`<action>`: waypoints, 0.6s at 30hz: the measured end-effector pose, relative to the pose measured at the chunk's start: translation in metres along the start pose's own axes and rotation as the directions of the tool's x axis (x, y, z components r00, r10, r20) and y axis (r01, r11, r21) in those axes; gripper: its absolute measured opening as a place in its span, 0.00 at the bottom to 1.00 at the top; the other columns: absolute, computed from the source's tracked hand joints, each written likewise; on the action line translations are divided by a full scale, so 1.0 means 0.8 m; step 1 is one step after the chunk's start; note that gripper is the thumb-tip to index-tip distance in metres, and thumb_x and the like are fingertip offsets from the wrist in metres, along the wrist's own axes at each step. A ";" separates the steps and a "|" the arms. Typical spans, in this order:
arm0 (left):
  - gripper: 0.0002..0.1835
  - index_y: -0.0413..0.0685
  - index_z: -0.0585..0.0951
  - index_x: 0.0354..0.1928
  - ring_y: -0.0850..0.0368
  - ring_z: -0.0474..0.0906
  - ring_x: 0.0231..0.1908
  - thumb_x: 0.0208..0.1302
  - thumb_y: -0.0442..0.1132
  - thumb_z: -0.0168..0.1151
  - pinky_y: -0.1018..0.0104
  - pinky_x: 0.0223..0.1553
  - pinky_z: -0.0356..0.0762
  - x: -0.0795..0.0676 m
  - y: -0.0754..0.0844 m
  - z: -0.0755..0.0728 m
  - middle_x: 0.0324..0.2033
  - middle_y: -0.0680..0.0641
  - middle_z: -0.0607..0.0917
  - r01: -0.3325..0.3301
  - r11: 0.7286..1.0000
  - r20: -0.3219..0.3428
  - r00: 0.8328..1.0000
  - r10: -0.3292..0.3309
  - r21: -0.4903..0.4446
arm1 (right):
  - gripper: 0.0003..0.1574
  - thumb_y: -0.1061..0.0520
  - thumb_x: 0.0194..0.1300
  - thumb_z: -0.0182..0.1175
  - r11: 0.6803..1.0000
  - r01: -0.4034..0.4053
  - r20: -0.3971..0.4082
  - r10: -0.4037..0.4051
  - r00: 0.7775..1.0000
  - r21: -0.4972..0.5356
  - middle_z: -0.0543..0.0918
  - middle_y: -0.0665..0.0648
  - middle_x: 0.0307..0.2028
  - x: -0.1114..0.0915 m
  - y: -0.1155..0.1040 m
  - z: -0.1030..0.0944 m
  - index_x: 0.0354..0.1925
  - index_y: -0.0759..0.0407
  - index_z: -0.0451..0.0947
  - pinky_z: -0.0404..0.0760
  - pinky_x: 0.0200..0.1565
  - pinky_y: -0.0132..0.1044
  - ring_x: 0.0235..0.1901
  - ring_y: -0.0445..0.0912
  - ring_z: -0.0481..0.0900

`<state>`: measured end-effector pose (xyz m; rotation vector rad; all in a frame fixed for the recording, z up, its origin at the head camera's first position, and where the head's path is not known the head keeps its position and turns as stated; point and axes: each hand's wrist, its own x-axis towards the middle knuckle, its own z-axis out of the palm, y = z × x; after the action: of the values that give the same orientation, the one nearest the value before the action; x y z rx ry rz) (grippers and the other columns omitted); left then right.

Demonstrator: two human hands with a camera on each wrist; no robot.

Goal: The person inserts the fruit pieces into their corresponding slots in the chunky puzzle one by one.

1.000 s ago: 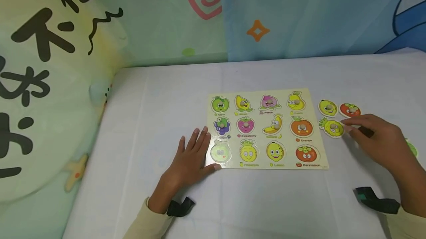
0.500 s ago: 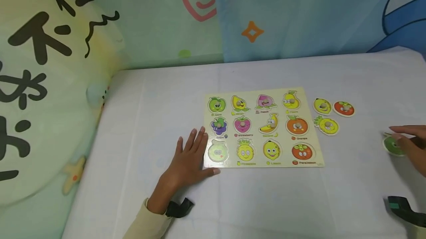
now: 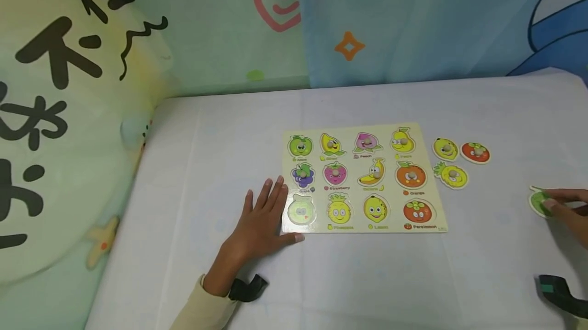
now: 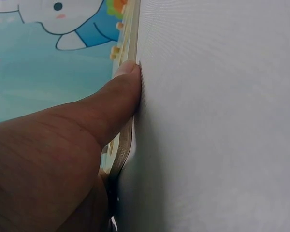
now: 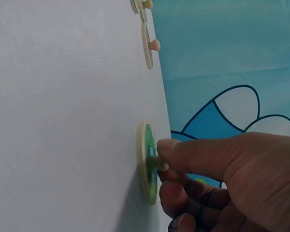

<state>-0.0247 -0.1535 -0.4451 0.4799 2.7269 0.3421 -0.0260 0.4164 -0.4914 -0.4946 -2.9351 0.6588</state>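
Observation:
A pale yellow fruit puzzle board (image 3: 353, 179) lies flat on the white-covered table in the head view. Against its lower left corner rests my left hand (image 3: 259, 228), fingers straight and thumb along the front edge; the left wrist view shows the thumb (image 4: 118, 94) touching the board's side. Far to the right, my right hand (image 3: 569, 212) pinches the knob (image 5: 159, 163) of a round green puzzle piece (image 3: 537, 203) with a thin stem. In the right wrist view that piece looks thick-edged and wooden, and the curled fingers sit below the knob. The lower left slot (image 3: 301, 210) shows a pale green print.
Beside the board's right edge lie a lemon piece (image 3: 445, 149), a persimmon piece (image 3: 475, 152) and a pineapple piece (image 3: 452, 176), all knobbed. Several fruit pieces sit in the board's upper two rows. A printed curtain (image 3: 413, 24) hangs behind the table (image 3: 229, 126).
My right hand has left the pineapple piece, moved right to the green piece and taken its knob between thumb and finger. The left hand has stayed on the board.

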 end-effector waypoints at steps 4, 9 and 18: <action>0.59 0.47 0.45 0.77 0.51 0.28 0.74 0.55 0.70 0.61 0.42 0.69 0.29 0.000 -0.002 0.002 0.76 0.51 0.38 -0.002 1.000 0.003 1.000 0.002 0.009 | 0.14 0.63 0.70 0.56 0.999 0.019 -0.014 -0.019 1.000 0.031 0.65 0.27 0.30 0.003 0.002 0.005 0.50 0.71 0.78 0.63 0.21 0.24 0.20 0.23 0.59; 0.59 0.47 0.45 0.77 0.51 0.28 0.74 0.55 0.70 0.61 0.42 0.69 0.29 0.001 -0.003 0.001 0.76 0.50 0.38 -0.003 1.000 0.006 1.000 0.003 0.012 | 0.17 0.57 0.72 0.56 0.998 0.058 -0.062 -0.055 0.997 0.039 0.72 0.41 0.35 0.015 0.009 0.008 0.52 0.68 0.80 0.63 0.20 0.23 0.22 0.23 0.61; 0.59 0.47 0.45 0.77 0.50 0.29 0.74 0.55 0.69 0.62 0.41 0.69 0.30 0.001 -0.002 0.002 0.76 0.50 0.39 -0.007 1.000 0.002 1.000 0.007 0.000 | 0.06 0.73 0.61 0.62 0.912 0.281 -0.161 -0.242 0.957 0.299 0.71 0.27 0.33 0.005 -0.107 -0.027 0.38 0.70 0.82 0.63 0.26 0.16 0.24 0.19 0.67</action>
<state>-0.0252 -0.1546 -0.4470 0.4895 2.7236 0.3424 -0.0512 0.3530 -0.4347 -0.1002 -2.6375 1.0010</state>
